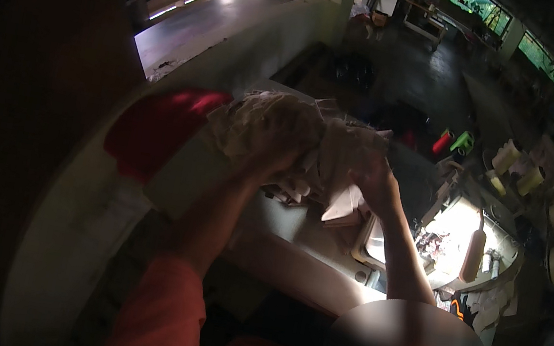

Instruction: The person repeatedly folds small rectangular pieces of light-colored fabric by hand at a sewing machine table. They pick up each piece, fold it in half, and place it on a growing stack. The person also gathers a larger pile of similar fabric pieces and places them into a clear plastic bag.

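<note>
Off-white fabric pieces [268, 116] sit heaped on the pale surface [303, 237], mid-view, with both hands on them. Room-wise, there's a strip of surface between the heap and the rounded front edge. Left is tighter, since a red cloth [166, 131] lies right beside the heap. Right of it is a brightly lit patch [454, 238] with scraps on it, and the right forearm crosses just beside that. Red [443, 141] and green thread cones [462, 141] stand farther back. The fabric looks crumpled and layered, frayed along the top, with one lit corner pointing down toward the front. Left hand [285, 148] rests on the heap, fingers lost in shadow, so can't tell its grip. Right hand [375, 183] is half-curled at the fabric's right side; can't tell if it's pinching any.
</note>
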Tool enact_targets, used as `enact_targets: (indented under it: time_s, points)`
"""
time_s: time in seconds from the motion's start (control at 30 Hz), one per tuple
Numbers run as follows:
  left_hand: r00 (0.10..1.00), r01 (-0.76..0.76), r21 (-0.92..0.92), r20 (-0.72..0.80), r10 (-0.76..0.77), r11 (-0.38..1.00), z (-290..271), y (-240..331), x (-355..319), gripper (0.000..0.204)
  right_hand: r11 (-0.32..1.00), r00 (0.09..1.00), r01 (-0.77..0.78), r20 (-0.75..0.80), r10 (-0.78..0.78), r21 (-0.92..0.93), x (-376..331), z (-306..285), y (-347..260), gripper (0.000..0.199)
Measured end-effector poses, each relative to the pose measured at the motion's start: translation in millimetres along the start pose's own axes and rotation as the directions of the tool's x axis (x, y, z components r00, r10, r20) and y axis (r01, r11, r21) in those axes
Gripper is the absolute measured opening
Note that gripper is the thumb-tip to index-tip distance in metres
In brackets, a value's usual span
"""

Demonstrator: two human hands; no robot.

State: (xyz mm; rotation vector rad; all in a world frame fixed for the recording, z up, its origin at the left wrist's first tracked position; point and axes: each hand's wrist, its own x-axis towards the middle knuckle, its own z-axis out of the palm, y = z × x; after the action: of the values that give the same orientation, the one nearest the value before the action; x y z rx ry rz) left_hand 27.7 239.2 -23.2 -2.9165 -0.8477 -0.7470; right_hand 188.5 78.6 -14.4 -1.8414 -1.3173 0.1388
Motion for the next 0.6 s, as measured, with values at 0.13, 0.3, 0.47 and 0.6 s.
enact_targets:
  time_s: [0.13,0.3,0.47,0.6]
  points:
    - [0.995,0.103,0.043,-0.001,-0.103,0.994,17,-22,-11,0.046,0.991,0.990,-0.122,-0.074,0.117,-0.062,41,28,11,0.101]
    - [0.999,-0.004,-0.138,-0.034,-0.001,0.990,19,-10,3,0.045,0.835,0.879,-0.430,-0.049,0.474,0.344,65,52,124,0.062]
    - [0.999,0.051,-0.148,-0.002,-0.051,0.988,10,-39,-13,0.042,0.699,0.786,-0.602,0.131,0.605,0.386,52,75,69,0.063]
    - [0.993,0.098,-0.389,0.100,-0.063,0.916,5,-62,-10,0.042,0.662,0.751,-0.654,0.214,0.625,0.366,50,77,64,0.063]
